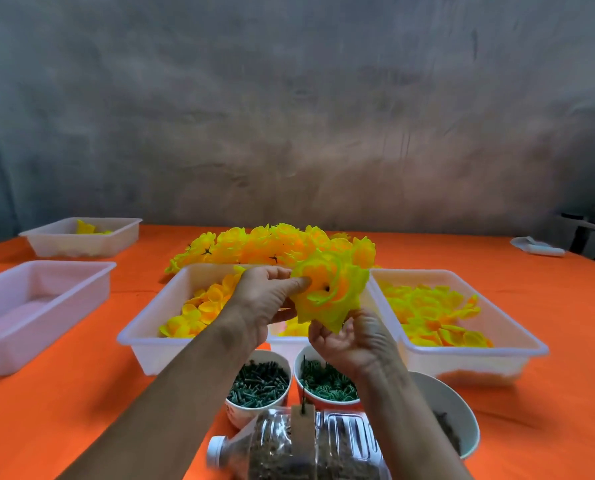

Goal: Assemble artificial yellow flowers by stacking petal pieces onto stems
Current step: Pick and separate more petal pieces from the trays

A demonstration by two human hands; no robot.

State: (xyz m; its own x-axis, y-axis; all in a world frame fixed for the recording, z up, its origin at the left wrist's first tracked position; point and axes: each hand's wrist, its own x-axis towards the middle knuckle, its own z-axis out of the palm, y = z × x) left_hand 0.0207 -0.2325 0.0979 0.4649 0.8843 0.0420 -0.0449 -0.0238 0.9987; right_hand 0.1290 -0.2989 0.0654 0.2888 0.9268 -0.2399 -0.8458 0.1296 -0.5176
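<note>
Your left hand (264, 299) and right hand (353, 337) both hold one yellow flower (330, 292) in the air over the middle of the desk (64, 410), above the near rim of the centre tray (157, 327).

Left fingers: thumb pressed on the flower's front petals, the rest curled behind, so it's a pinch on the left side. Right fingers curl up round the flower's lower edge from below. Flower's dark centre hole faces you.

Centre tray holds small yellow petal pieces (202, 306). Right tray (462, 358), just beside it, holds larger petal pieces (434, 313). Behind both, toward the far edge, sits a heap of finished flowers (271, 244).

Near edge: two cups, left cup (258, 382) with dark green pegs, right cup (327, 382) with green ring-like parts. A thin dark stem (304, 382) stands upright from a block on a clear bottle (299, 445) lying at the near edge. A bowl (455, 414) sits right of the bottle, partly hidden by your right arm.

Left side of the desk: empty-looking tray (39, 306), and a far-left tray (84, 237) with a few yellow pieces.
</note>
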